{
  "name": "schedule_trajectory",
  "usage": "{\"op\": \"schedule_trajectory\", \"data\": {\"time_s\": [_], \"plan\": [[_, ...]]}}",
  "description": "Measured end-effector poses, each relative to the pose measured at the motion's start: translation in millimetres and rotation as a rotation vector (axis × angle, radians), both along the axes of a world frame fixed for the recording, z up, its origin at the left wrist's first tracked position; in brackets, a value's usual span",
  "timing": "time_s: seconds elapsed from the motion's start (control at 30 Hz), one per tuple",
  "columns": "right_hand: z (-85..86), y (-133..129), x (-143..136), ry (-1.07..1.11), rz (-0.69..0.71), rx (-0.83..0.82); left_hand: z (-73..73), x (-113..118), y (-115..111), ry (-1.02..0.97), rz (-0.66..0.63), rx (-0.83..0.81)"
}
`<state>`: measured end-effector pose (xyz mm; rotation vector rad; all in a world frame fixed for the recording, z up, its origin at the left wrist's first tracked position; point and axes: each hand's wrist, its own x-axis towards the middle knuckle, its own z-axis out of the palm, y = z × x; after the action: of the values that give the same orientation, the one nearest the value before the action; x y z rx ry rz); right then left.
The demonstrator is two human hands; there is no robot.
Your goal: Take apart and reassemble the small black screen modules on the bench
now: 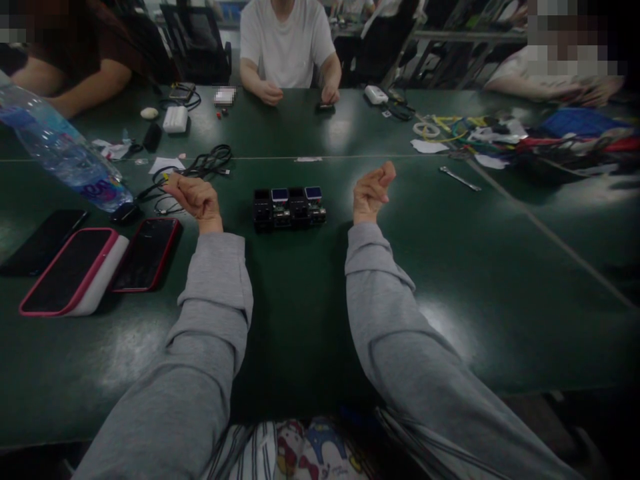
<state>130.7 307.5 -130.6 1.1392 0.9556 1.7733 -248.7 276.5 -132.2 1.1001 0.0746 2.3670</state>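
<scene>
My left hand [196, 199] is raised over the table, left of a black device, with its fingers curled together. A tiny yellow spot shows at its fingertips; whether it is held is unclear. My right hand [371, 193] is closed too, right of the device, and nothing shows in its fingers. Between the hands, touching neither, the black device [263, 210] sits on the green table [295, 293]. It has two small screens on top and exposed circuit parts along its front.
Phones [150, 253] and a tilted water bottle [65, 147] lie at the left, near black cables [213, 160]. A wrench [460, 179] and a pile of cables [540, 143] are at the right. Across the table sits a person in a white shirt [287, 43], with others at either side.
</scene>
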Motion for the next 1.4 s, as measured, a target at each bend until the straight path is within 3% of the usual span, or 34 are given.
{"op": "schedule_trajectory", "data": {"time_s": [0.13,0.23,0.4,0.5,0.7,0.87,1.07,1.17,1.27,1.4], "plan": [[-6.8,8,0,-0.227,-0.081,0.157,-1.7,2,-2,0.056,0.079,-0.143],[-10.8,15,-1,-0.556,-0.233,0.222,-2.0,3,-3,0.063,0.074,-0.35],[-13.3,23,-7,-1.446,-0.647,0.304,-3.3,6,0,0.121,-0.11,-0.451],[-12.8,23,-12,-1.764,-0.787,0.406,-5.4,8,3,0.13,-0.257,-0.541],[-9.1,18,-17,-1.94,-0.649,0.591,-4.7,12,5,0.215,-0.547,-0.729],[-6.6,14,-21,-1.97,-0.472,0.875,-0.1,15,-1,0.322,-0.6,-0.873],[0.8,3,-24,-1.918,-0.489,0.951,2.1,25,-8,0.698,-0.845,-1.022],[3.1,-3,-24,-1.922,-0.485,0.997,2.8,24,-11,0.737,-0.865,-1.021],[3.6,-6,-22,-1.984,-0.465,0.892,2.0,17,-15,0.675,-0.811,-0.98],[5.5,-4,-21,-2.029,-0.559,0.513,0.1,11,-15,0.601,-0.696,-1.011]]}}
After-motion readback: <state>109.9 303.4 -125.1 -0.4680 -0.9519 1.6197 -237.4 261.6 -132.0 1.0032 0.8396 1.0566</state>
